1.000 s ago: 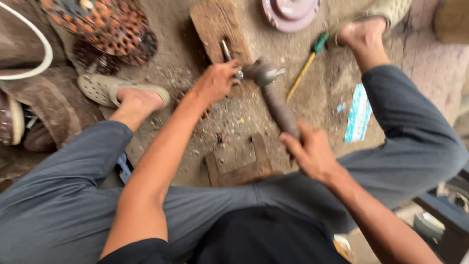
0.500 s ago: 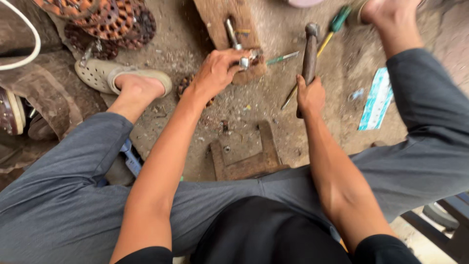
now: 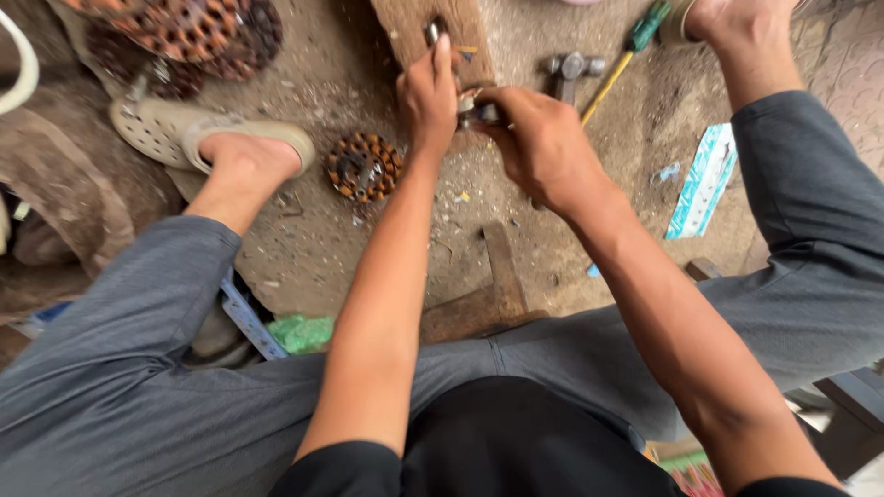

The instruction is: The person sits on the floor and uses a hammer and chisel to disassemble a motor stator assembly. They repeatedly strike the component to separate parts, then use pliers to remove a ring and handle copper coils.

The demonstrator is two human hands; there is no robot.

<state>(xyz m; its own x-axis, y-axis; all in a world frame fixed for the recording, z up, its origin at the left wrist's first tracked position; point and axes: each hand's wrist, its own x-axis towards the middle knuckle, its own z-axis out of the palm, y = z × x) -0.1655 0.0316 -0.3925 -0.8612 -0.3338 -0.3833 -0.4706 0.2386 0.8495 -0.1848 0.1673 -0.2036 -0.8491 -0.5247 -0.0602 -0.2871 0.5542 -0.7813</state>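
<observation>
1. Head view, upper centre of the frame: I see both hands meet over a small metal part (image 3: 479,110) that rests on a wooden block (image 3: 405,28).
2. My left hand (image 3: 428,97) pinches the part from its left side, fingers pointing toward the top edge.
3. My right hand (image 3: 543,143) closes on the same part from the right; the fingertips are hidden, so how tightly I cannot tell.
4. The part lies between the two grips, touching both; its long axis is hidden.
5. A hammer (image 3: 571,69) lies just right of the block, nearer my right hand, beside a green-handled screwdriver (image 3: 631,46).
</observation>
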